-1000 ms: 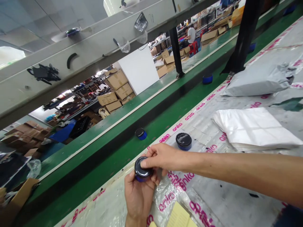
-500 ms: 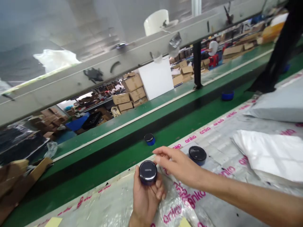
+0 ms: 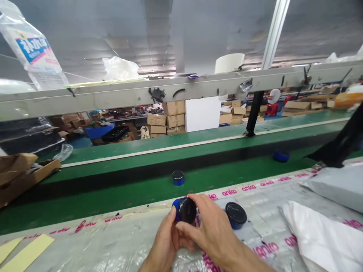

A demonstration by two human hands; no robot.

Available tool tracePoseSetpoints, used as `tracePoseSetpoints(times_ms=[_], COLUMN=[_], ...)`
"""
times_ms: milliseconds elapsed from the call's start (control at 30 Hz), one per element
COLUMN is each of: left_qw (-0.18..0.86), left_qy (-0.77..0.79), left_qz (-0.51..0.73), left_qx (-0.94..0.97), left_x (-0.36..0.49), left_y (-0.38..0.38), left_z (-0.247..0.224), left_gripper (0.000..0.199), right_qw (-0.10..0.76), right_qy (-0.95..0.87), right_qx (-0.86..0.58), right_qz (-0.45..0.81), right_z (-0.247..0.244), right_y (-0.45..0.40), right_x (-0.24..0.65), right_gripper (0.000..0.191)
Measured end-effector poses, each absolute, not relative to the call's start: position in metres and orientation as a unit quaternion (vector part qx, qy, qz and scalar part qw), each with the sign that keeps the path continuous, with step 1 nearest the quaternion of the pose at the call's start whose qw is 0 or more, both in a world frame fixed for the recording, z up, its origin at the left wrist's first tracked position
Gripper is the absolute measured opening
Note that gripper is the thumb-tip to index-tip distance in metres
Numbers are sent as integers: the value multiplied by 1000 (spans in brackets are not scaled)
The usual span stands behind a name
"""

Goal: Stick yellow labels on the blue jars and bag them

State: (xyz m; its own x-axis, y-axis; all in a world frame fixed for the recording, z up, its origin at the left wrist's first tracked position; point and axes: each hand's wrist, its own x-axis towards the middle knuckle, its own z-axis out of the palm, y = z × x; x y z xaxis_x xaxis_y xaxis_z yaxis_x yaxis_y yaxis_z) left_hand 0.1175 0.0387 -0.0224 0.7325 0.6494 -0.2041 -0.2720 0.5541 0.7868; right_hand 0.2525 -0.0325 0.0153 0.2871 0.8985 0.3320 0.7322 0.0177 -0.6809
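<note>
While its glossy black lid faces to the right, the held jar, a squat cylinder with a smooth blue body, is tilted onto its side over the bench. The left hand curls round the blue body, its thumb against the side; the right hand pinches the lid end between thumb and fingers. Just beyond the right hand, a second jar sits upright, its round top dark and shiny. Crinkled, translucent plastic sheeting printed with pink "anko" lettering covers the bench. Flat white bags, softly creased, lie to the right, near a smooth grey packet; matte yellow paper strips lie at far left. Beyond the bench edge, a smooth green belt carries another blue jar, black-topped and upright.
</note>
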Motion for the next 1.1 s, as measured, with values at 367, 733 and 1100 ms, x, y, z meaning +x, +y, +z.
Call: tracePoseSetpoints(times_ms=[367,733,1100], left_qw=[792,789,443], left_qy=[357,344,402], left_qz=[259,230,241], left_qx=[421,454,764], left_x=[120,116,115], left_y=[39,41,40], left_z=[-30,-36,-17], left_gripper=[69,73,57], right_qw=[414,356,310], right_qy=[-671,-728,-643], right_qx=[-615,-554,-670], right_qz=[27,-190,-201], right_z=[-4,-8,-3], right_y=[-38,-44,-57], right_x=[254,252,281], right_gripper=[60,33,34])
